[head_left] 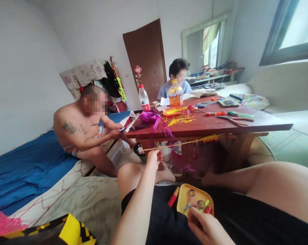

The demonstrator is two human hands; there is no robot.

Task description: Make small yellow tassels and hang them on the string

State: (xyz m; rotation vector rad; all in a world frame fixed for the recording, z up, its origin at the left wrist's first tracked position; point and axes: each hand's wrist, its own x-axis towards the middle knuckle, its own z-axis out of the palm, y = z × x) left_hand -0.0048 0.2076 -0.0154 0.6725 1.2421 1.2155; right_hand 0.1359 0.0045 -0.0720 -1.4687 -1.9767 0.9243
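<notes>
My left hand is closed around a thin wooden stick near its left end. The stick points right, in front of the table edge, with small yellow tufts along its far part. My right hand is low in the view, its fingers curled together at the front rim of a yellow tray on my lap. Whatever those fingers may hold is hidden. Small scissors with ring handles lie in the tray, beside a green stick-shaped item. A red tube rests against the tray's left side.
Ahead is a red-brown table bearing purple strands, yellow pieces, pliers and bottles. One person sits left with a phone; another sits behind the table. A yellow-black bag lies lower left.
</notes>
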